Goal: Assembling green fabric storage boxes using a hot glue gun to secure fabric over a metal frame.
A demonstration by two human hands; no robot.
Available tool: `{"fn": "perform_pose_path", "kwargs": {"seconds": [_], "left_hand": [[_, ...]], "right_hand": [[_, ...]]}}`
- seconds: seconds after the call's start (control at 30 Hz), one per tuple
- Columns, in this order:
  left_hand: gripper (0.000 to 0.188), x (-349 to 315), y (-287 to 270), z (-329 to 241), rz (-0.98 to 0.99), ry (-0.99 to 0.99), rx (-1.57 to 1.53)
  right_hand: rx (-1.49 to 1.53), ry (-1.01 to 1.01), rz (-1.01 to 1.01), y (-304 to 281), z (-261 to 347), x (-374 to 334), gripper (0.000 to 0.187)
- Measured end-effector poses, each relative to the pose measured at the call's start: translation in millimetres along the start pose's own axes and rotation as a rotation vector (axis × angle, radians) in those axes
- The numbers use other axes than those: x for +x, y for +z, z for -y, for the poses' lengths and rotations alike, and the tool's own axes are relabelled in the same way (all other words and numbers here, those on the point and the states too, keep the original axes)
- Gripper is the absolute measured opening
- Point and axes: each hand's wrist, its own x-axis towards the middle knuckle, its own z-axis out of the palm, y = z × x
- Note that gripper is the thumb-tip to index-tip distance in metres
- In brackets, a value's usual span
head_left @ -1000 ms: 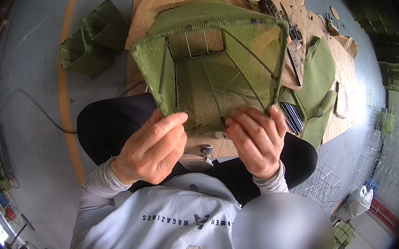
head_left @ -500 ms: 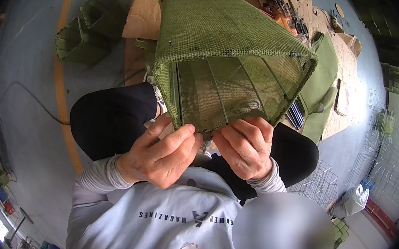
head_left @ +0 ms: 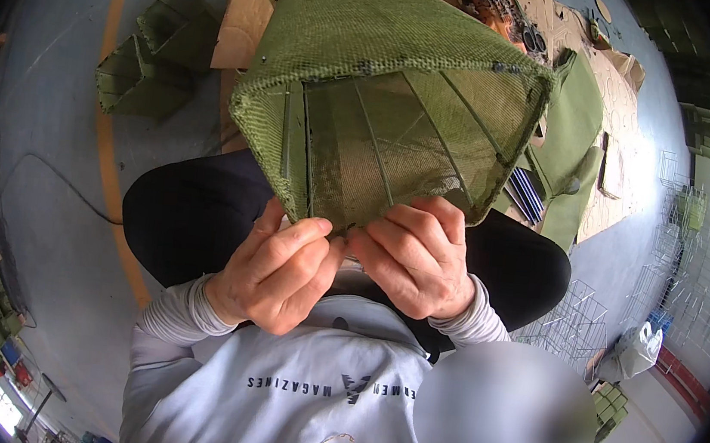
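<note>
A green woven-fabric basket (head_left: 375,29) with a thin dark wire frame inside lies tilted across my lap, its open mouth toward me. My left hand (head_left: 281,270) pinches the near rim close to its left corner, thumb and fingers pressed together. Right beside it, my right hand (head_left: 416,258) grips the same rim with curled fingers. The two hands nearly touch at the rim. The fabric edge wraps over the wire there, and my fingertips hide what lies between them. Dark stitches or clips show along the far rim.
Two green baskets (head_left: 151,66) stand on the floor at left. Cardboard (head_left: 241,28) lies ahead, with scissors (head_left: 533,40), green fabric (head_left: 579,107) and dark rods (head_left: 525,196) to the right. Wire frames (head_left: 570,318) and a white bag (head_left: 636,350) sit further right.
The basket has shifted left and tilted, its left corner swinging outward. My right hand has moved left along the rim, closer to my left hand, which has barely moved.
</note>
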Motion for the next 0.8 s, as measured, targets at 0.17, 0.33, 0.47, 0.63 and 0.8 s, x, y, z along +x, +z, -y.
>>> {"fn": "perform_pose_path", "kwargs": {"seconds": [0.17, 0.33, 0.47, 0.63, 0.8], "left_hand": [[0.010, -2.4, 1.2, 3.0, -0.016, 0.024, -0.052], [0.012, -4.0, 1.2, 4.3, -0.035, 0.063, -0.046], [0.014, -2.4, -0.3, 3.4, -0.006, 0.080, -0.081], [0.019, -3.8, 0.0, 2.5, 0.016, 0.099, -0.098], [0.006, -3.8, 1.2, 2.9, -0.013, 0.096, -0.025]], "right_hand": [[-0.018, -0.018, 0.034, -2.0, -2.4, -3.2, 0.032], [-0.006, -0.018, -0.070, -7.5, -8.9, -12.1, 0.036], [-0.045, 0.003, 0.015, -11.0, -11.2, -13.1, 0.041], [-0.060, -0.034, 0.044, -8.9, -11.8, -18.1, 0.042], [-0.116, 0.032, -0.015, -7.8, -10.2, -7.9, 0.043]]}}
